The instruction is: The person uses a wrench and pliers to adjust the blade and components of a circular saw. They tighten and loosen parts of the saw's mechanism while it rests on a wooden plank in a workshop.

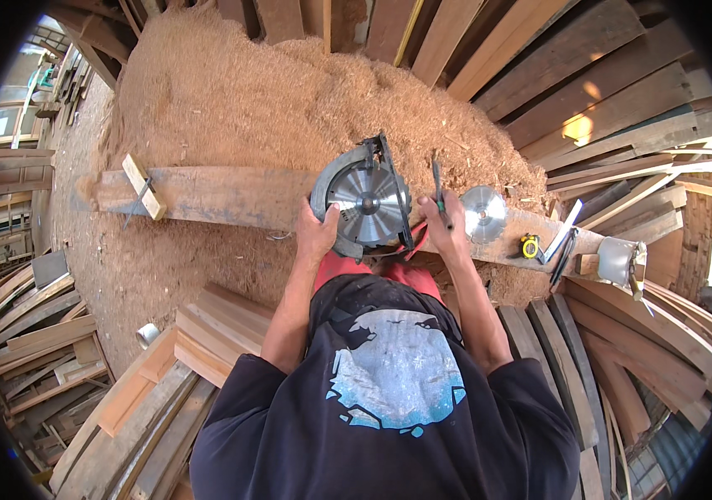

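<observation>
A circular saw [320,200] is tipped on its side across a long plank, its toothed blade [368,204] facing up. My left hand [317,231] grips the saw's curved grey guard, thumb on top beside the blade. My right hand [448,229], just right of the saw's base plate, is closed around a slender dark tool with a green part [440,196]; its exact kind is unclear. Something red, partly hidden, shows between this hand and the saw. A second round saw blade [483,214] lies flat on the plank right of my right hand.
On the plank [231,196] are a yellow tape measure [530,246], a metal square [560,235] and, to the left, a wood block with dark cord [145,187]. A white container [620,262] stands right. Sawdust [248,100] is heaped beyond; stacked boards [598,79] surround me.
</observation>
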Available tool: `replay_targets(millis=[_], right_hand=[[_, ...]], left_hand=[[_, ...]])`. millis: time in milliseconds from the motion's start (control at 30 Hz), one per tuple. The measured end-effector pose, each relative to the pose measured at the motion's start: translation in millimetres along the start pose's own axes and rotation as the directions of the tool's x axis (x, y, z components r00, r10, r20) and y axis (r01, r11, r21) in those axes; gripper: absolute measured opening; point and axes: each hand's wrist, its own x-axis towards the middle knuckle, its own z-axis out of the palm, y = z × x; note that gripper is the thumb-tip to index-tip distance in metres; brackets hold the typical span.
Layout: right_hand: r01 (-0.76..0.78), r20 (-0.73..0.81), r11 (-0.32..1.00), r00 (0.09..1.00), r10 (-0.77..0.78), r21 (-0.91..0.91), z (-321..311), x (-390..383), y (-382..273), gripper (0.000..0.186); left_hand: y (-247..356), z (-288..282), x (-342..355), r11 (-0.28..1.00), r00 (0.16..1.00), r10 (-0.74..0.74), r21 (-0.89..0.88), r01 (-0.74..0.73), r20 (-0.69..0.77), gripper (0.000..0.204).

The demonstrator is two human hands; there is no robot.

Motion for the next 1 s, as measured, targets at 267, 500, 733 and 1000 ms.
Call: replay_targets(millis=[267,500,733,1000], right_hand=[[-0.430,0.207,0.849,0.901,0.382,0.307,29,21,4,0.020],[-0.435,0.197,0.830,0.900,0.389,0.350,23,19,-13,0.018],[-0.470,0.234,0.800,0.882,0.408,0.373,23,19,-7,0.019],[-0.470,0.240,0.806,0.882,0.406,0.360,22,19,-14,0.020]], left_hand=[[-11,2,3,0.999,1.000,0.018,-0.032,-0.018,0.017,0.064],[-24,6,3,1.000,1.000,-0.006,0.009,0.006,0.022,0.072],[-18,4,2,1.000,0.998,-0.007,-0.015,0.008,0.060,0.072],[-20,6,1,0.999,0.999,0.045,0.002,-0.045,0.000,0.056]])
